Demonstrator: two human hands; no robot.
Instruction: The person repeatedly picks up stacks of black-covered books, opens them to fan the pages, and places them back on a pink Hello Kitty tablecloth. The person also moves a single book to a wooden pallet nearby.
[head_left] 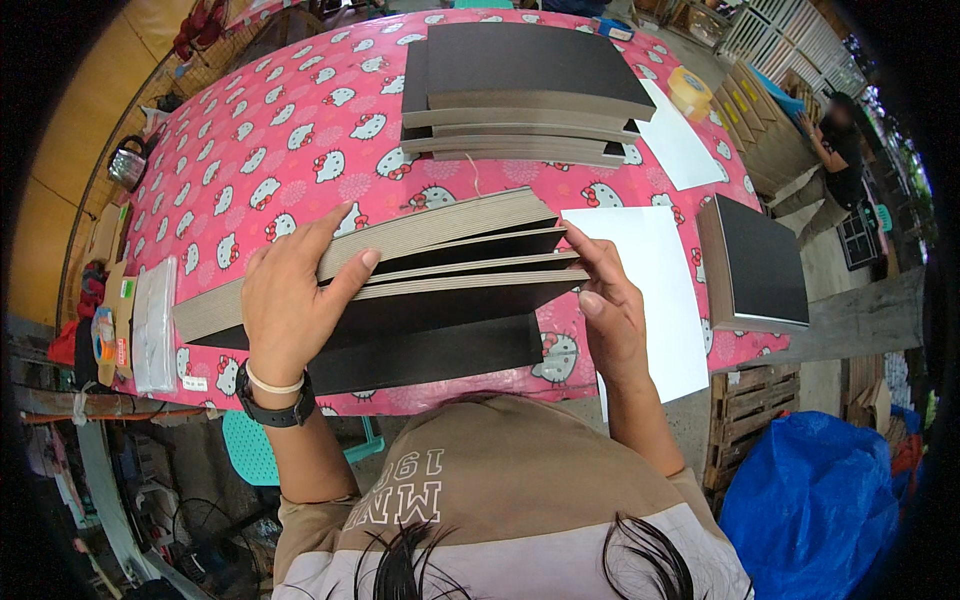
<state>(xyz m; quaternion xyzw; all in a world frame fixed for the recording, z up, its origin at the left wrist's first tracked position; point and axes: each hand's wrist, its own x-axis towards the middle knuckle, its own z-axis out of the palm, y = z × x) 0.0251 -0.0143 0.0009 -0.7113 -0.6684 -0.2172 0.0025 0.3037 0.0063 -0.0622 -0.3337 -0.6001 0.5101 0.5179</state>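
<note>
A thick stack of black boards (450, 230) with beige-grey edges is tilted up in front of me, its edges facing upward. Across its left part lies my left hand (295, 290), thumb and fingers gripping the edges. My right hand (612, 300) holds the right end, where gaps separate some of the boards into bunches. Below the stack, a black board face (430, 355) shows near the table's front edge; whether it belongs to the same stack I cannot tell. Farther back sits a larger pile of black boards (540, 65), unevenly layered.
The table has a pink patterned cover (220, 130). White sheets (645, 270) lie at right, beside another black board stack (765, 260). A tape roll (690, 92) is at far right; clear plastic sleeves (155, 325) lie left. Beyond the table is another person (840, 160).
</note>
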